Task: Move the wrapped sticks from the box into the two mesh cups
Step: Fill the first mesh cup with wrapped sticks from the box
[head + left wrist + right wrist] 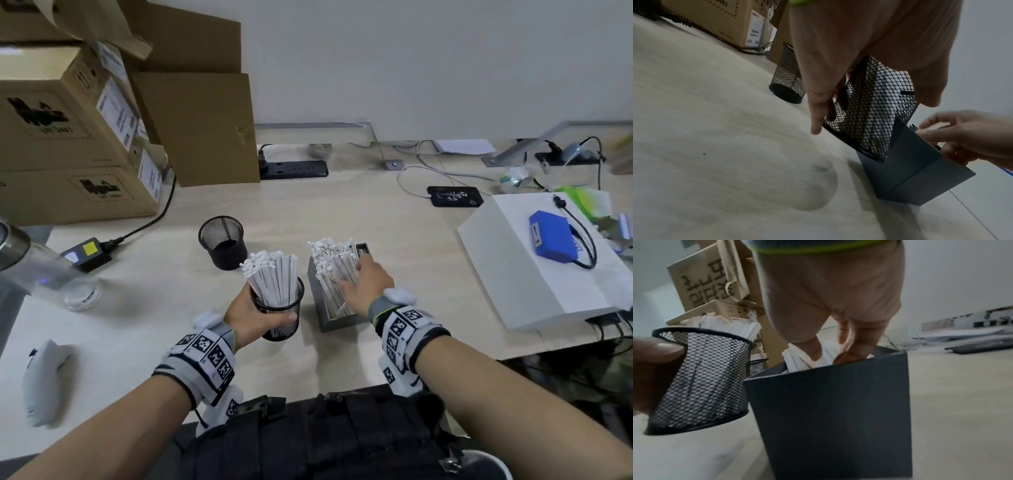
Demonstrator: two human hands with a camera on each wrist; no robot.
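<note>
so we've got our left hand (pixel 255 313) wrapped around one mesh cup (pixel 281 317), thumb across the front and fingers curled round the far side, holding it tilted and lifted a bit off the desk (pixel 137 335). from the left wrist view the cup's bottom edge hangs clear of the surface. it's already stuffed with a bundle of sticks (pixel 270 274) fanning out the top.

right beside it sits the grey box (pixel 337 322), leaning back, with the rest of the sticks (pixel 330 260) poking out its open top. our right hand (pixel 368 286) is down on that pile, fingers (pixel 813 352) spread and dipping in among the sticks just inside the box rim. honestly we can't tell if they've actually pinched any yet, they look loosely bent rather than closed.

second cup (pixel 223 241) stands upright on the desk, behind and left of the held one, well apart from both hands, and it looks empty from above.

other stuff around: cardboard boxes (pixel 68 137) stacked at the back left, a power strip (pixel 293 169) by the wall, a white box (pixel 534 270) on the right with a blue gadget (pixel 551 238) on top, and a clear bottle (pixel 41 270) lying at the left edge.
</note>
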